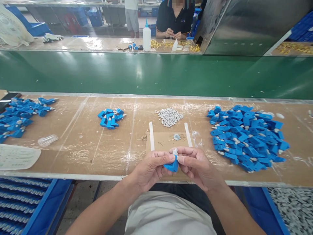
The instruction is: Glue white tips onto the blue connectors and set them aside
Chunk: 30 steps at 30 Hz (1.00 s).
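Between the fingertips of both hands is a small blue plastic part (172, 165) with a white tip pointing away from me. My left hand (154, 166) pinches it from the left, thumb on top. From the right, my right hand (195, 164) grips the same part near its white tip. Just beyond my hands lies a cardboard piece (161, 140) with white strips along its sides and a small clear round item (176, 137) on it. Behind that sits a pile of small grey pieces (170, 117). Fingers hide some of the held part.
A large heap of blue parts (248, 137) lies at right, a small cluster (111, 118) left of centre, and more blue parts (22, 114) far left. Beyond the table runs a green conveyor belt (137, 73). Across it, a person (174, 23) works near a white bottle (146, 37).
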Motion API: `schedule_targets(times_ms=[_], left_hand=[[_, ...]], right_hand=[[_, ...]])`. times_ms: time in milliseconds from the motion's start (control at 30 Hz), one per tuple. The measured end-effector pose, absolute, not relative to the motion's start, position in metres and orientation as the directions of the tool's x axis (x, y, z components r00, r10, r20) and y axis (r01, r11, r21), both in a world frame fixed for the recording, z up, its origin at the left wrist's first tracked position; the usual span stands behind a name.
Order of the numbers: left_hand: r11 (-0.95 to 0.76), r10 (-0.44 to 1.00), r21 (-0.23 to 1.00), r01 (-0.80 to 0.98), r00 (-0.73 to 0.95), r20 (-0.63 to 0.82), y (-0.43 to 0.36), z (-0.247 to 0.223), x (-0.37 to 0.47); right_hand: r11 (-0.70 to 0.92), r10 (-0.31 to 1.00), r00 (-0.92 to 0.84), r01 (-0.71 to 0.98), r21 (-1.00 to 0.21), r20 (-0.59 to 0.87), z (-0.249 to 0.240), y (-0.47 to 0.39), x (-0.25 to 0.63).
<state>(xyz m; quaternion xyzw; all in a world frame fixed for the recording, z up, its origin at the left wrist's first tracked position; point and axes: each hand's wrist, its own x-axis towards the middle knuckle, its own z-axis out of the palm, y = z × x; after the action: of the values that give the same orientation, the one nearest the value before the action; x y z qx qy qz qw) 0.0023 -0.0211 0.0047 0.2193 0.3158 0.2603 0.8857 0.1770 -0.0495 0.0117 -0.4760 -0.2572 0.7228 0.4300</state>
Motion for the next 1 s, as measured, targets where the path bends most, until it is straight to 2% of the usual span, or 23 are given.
schedule_targets(times_ms=[167, 233, 300, 333, 367, 400, 433, 467, 600, 633, 700, 767, 833, 867, 933, 1000], left_hand=[[0.752, 0.623, 0.588, -0.298, 0.613, -0.486, -0.028, 0.010, -0.001], [0.664, 0.717, 0.693, -0.280, 0.501, -0.484, -0.017, 0.015, -0.021], [0.417, 0.902, 0.887, -0.200, 0.215, -0.375, 0.009, 0.019, -0.057], [0.245, 0.970, 0.966, -0.085, 0.020, -0.244, 0.025, 0.022, -0.080], [0.101, 0.977, 0.991, 0.092, -0.198, -0.081, 0.043, 0.024, -0.105], [0.059, 0.931, 0.954, 0.295, -0.361, 0.054, 0.062, 0.025, -0.128], [0.115, 0.876, 0.868, 0.483, -0.461, 0.141, 0.080, 0.026, -0.148], [0.230, 0.845, 0.755, 0.614, -0.511, 0.158, 0.096, 0.027, -0.162], [0.306, 0.867, 0.697, 0.649, -0.492, 0.077, 0.138, 0.016, -0.168], [0.297, 0.872, 0.684, 0.666, -0.482, 0.090, 0.142, 0.010, -0.163], [0.267, 0.897, 0.603, 0.751, -0.422, 0.129, 0.147, -0.003, -0.154], [0.210, 0.936, 0.506, 0.836, -0.321, 0.142, 0.150, -0.016, -0.151], [0.168, 0.955, 0.470, 0.866, -0.262, 0.141, 0.154, -0.024, -0.154], [0.168, 0.950, 0.471, 0.866, -0.270, 0.158, 0.155, -0.025, -0.156], [0.192, 0.908, 0.466, 0.863, -0.337, 0.250, 0.153, -0.021, -0.158], [0.168, 0.830, 0.460, 0.872, -0.376, 0.411, 0.141, -0.010, -0.154]], right_hand=[[-0.492, 0.869, -0.142, -0.346, -0.799, -0.474, 0.009, -0.057, 0.171], [-0.497, 0.866, -0.138, -0.332, -0.802, -0.480, 0.017, -0.067, 0.178], [-0.503, 0.862, -0.118, -0.314, -0.806, -0.492, 0.024, -0.080, 0.192], [-0.508, 0.858, -0.099, -0.302, -0.807, -0.503, 0.027, -0.086, 0.201], [-0.513, 0.854, -0.075, -0.293, -0.807, -0.515, 0.029, -0.092, 0.209], [-0.513, 0.851, -0.047, -0.287, -0.809, -0.523, 0.029, -0.097, 0.215], [-0.512, 0.849, -0.021, -0.282, -0.812, -0.528, 0.029, -0.102, 0.221], [-0.508, 0.849, -0.001, -0.279, -0.815, -0.529, 0.028, -0.105, 0.224], [-0.423, 0.903, -0.003, -0.181, -0.888, -0.430, 0.023, -0.104, 0.240], [-0.374, 0.926, 0.017, -0.101, -0.922, -0.378, 0.024, -0.099, 0.249], [-0.252, 0.961, 0.158, 0.169, -0.953, -0.227, 0.031, -0.081, 0.275], [-0.189, 0.937, 0.350, 0.523, -0.831, 0.007, 0.041, -0.051, 0.310], [-0.225, 0.900, 0.394, 0.785, -0.577, 0.185, 0.047, -0.008, 0.345], [-0.253, 0.915, 0.359, 0.866, -0.432, 0.182, 0.047, 0.016, 0.359], [-0.267, 0.938, 0.325, 0.899, -0.348, 0.120, 0.040, 0.065, 0.380], [-0.298, 0.943, 0.328, 0.912, -0.283, 0.062, 0.026, 0.104, 0.388]])
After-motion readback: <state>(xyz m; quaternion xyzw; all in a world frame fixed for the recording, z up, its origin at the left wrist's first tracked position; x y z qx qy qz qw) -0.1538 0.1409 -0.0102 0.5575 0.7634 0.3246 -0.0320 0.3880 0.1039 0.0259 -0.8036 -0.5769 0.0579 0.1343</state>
